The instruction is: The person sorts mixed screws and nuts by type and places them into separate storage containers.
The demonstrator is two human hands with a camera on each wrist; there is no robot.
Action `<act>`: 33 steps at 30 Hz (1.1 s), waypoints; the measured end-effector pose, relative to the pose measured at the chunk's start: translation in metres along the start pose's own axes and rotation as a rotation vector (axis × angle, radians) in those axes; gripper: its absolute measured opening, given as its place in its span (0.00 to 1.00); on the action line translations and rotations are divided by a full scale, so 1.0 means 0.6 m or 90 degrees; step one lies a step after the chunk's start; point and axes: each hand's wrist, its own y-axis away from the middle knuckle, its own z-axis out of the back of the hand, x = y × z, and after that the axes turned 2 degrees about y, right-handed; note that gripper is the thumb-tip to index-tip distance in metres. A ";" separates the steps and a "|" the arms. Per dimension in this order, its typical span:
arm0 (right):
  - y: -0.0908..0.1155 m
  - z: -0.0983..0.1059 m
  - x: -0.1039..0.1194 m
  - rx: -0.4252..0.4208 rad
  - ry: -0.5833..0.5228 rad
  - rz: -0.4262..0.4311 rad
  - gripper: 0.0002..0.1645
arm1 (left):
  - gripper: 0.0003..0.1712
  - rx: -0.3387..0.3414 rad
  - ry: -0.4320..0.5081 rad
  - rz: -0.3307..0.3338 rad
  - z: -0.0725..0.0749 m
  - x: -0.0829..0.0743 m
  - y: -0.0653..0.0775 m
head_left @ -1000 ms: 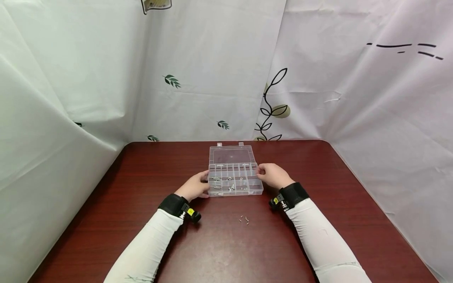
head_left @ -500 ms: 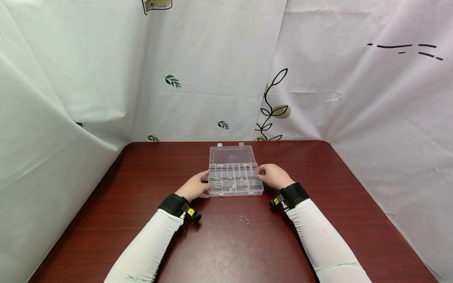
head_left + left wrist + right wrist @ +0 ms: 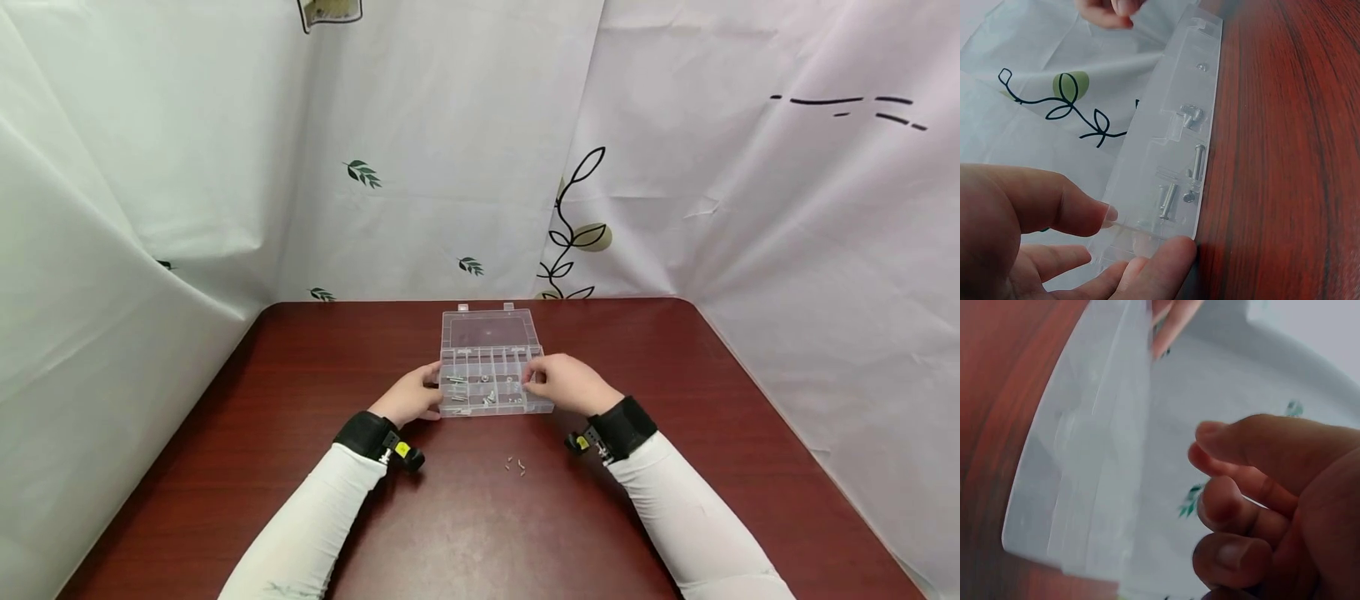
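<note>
A clear plastic compartment box (image 3: pixel 495 410) lies on the table with its lid (image 3: pixel 487 329) folded back. My left hand (image 3: pixel 411 397) grips its left end, the thumb and fingers at the corner in the left wrist view. Bolts (image 3: pixel 1169 200) show through its wall, and nuts sit in other compartments. My right hand (image 3: pixel 570 383) is over the right-hand compartments, its fingers loosely bent. In the right wrist view its fingertips are beside the upper edge of the box, with nothing visible between them.
Several small screws (image 3: pixel 521 463) lie on the dark red wooden table (image 3: pixel 450 533) in front of the box. A white patterned cloth (image 3: pixel 420 225) hangs behind the table and along both sides.
My right hand has left the right edge of the box and moved left over its compartments. The left hand keeps its grip; the box and loose screws stay in place.
</note>
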 end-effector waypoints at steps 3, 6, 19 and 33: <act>0.015 -0.008 0.018 0.028 0.030 0.056 0.04 | 0.44 0.002 0.007 0.004 -0.001 0.002 0.000; 0.033 -0.017 0.034 0.072 0.053 0.098 0.07 | 0.44 -0.002 0.007 0.000 -0.001 0.004 -0.001; 0.081 -0.052 0.059 0.186 0.067 0.156 0.12 | 0.44 -0.007 0.008 -0.004 0.002 0.005 -0.001; 0.083 -0.068 0.061 0.168 0.100 0.186 0.11 | 0.45 -0.011 0.015 -0.003 0.000 0.009 -0.004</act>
